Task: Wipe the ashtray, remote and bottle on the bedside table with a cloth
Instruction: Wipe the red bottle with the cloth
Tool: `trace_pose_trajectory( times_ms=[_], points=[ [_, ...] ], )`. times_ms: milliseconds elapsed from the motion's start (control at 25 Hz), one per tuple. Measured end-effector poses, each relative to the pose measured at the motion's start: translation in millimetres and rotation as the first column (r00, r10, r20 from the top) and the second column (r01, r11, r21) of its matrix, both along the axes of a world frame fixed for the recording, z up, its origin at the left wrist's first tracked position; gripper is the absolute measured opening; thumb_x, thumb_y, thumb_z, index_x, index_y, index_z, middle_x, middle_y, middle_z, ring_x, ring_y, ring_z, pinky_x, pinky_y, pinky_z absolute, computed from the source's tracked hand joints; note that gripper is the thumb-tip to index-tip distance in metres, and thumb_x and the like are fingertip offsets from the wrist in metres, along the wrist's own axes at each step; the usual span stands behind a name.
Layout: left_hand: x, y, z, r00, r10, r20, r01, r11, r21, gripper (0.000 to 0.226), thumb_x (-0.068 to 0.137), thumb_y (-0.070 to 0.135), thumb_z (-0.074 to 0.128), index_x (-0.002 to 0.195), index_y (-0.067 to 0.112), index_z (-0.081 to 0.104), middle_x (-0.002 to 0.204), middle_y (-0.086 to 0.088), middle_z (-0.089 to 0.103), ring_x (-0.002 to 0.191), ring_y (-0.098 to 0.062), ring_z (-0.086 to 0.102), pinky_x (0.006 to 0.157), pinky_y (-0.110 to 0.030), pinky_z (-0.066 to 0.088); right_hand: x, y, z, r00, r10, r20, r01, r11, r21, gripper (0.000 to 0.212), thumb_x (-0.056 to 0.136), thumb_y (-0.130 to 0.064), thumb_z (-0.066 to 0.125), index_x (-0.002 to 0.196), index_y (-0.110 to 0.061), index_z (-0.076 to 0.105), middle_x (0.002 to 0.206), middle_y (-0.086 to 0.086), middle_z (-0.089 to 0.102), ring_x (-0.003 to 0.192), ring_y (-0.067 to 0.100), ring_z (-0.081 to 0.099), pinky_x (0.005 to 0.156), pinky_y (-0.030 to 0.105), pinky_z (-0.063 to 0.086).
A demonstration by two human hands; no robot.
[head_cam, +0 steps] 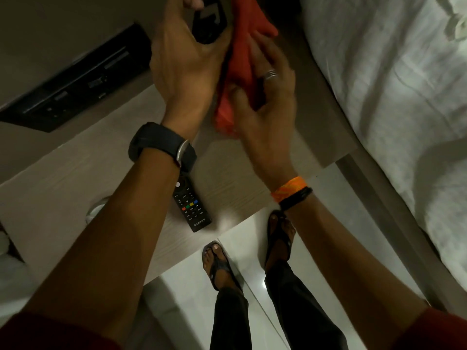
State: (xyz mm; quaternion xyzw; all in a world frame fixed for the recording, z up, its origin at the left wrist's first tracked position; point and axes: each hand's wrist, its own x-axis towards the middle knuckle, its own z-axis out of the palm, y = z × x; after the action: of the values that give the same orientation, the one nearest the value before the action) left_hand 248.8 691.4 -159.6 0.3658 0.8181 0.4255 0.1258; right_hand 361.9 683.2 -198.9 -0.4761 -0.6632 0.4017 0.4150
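Left hand [184, 59] gripping, right hand [265, 97] fingers curled, both arms outstretched

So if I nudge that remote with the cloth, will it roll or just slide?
The remote lies flat and slab-shaped on the smooth table, so it will probably slide, not roll. It overhangs nothing, yet sits near the edge.

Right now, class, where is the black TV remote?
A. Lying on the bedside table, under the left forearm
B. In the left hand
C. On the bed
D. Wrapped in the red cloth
A: the remote lies flat on the bedside table beneath the left forearm, untouched, while the left hand holds a dark object and the right hand grips the red cloth.
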Motion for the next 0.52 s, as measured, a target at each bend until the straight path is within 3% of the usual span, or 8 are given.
trace_pose_trajectory(
  times_ms=[120,240,320,400,440,520],
  points=[
    [-3.4,3.5,-6.4,0.998,0.052,0.046,-0.051,0.998,-0.029,0.016,0.09,0.043,0.067,0.092,0.03,0.058,0.081,0.025,0.055,0.073,0.019,0.054,0.068,0.0,0.043,-17.7,-12.1,-16.7,0.984,0.004,0.177,-0.04,0.98,0.197,0.049,0.092,-0.006,0.061,0.14,-0.002,0.052,0.15,0.019,0.049,0.127,0.033,0.043,0.111,0.04,0.037],
    [-5.1,1.6,-5.8,0.994,0.085,0.062,-0.085,0.996,0.0,0.02,0.089,0.042,0.071,0.079,0.034,0.056,0.073,0.026,0.052,0.069,0.028,0.053,0.067,0.002,0.045,12.0,-26.3,-54.8,0.944,0.022,0.331,-0.117,0.955,0.271,0.04,0.094,-0.005,0.064,0.134,-0.007,0.061,0.145,0.016,0.054,0.12,0.038,0.05,0.103,0.051,0.043],
    [-7.6,-2.7,-4.4,0.996,0.072,0.054,-0.073,0.997,0.003,0.022,0.088,0.045,0.071,0.089,0.026,0.061,0.081,0.022,0.054,0.079,0.015,0.061,0.073,-0.006,0.053,39.9,-34.6,-78.0,0.897,0.123,0.425,-0.191,0.974,0.121,0.04,0.093,-0.005,0.065,0.133,-0.009,0.062,0.145,0.013,0.055,0.12,0.039,0.052,0.104,0.052,0.044],
    [-14.0,-2.9,-9.8,0.999,0.016,0.042,-0.016,1.0,0.012,0.026,0.088,0.047,0.071,0.096,0.026,0.057,0.093,0.018,0.057,0.097,-0.004,0.065,0.082,-0.03,0.062,63.2,-37.1,-89.5,0.854,0.205,0.478,-0.193,0.978,-0.075,0.043,0.093,-0.003,0.064,0.135,-0.012,0.06,0.147,0.009,0.054,0.124,0.038,0.05,0.105,0.051,0.043],
    [-15.2,-3.6,-10.3,0.999,-0.029,0.034,0.029,1.0,0.011,0.029,0.088,0.048,0.07,0.1,0.024,0.059,0.1,0.012,0.061,0.103,-0.01,0.065,0.086,-0.035,0.061,71.4,-34.0,-90.5,0.852,0.195,0.485,-0.168,0.981,-0.099,0.043,0.093,-0.005,0.061,0.135,-0.014,0.06,0.147,0.007,0.055,0.12,0.036,0.049,0.101,0.05,0.046],
    [-12.9,-5.5,-12.6,0.993,-0.106,-0.06,0.104,0.994,-0.029,0.046,0.088,0.054,0.064,0.11,0.014,0.063,0.115,-0.002,0.065,0.112,-0.014,0.061,0.097,-0.026,0.054,79.5,-21.2,-87.9,0.873,0.102,0.477,-0.093,0.995,-0.042,0.042,0.091,-0.021,0.053,0.131,-0.017,0.063,0.141,0.004,0.059,0.108,0.029,0.048,0.087,0.047,0.05]
  ],
)
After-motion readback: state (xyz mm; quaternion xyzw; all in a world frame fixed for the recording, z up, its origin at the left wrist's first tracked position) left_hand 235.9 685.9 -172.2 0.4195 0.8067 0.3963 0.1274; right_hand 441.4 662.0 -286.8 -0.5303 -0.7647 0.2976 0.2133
